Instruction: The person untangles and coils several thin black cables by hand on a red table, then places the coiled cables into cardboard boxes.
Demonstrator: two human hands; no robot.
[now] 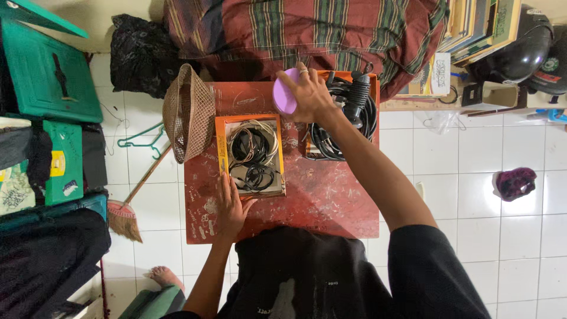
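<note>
My right hand reaches to the far side of the red table and grips a flat, round purple object. A ring shows on one finger. My left hand rests flat on the table, touching the near left corner of an orange box that holds coiled black and white cables. To the right of that box, under my right forearm, a second orange box is filled with thick black cables.
A woven basket lies tipped at the table's left edge. A broom and a green hanger lie on the white tiled floor at left, beside green cases. Striped cloth is piled behind. A helmet sits at top right.
</note>
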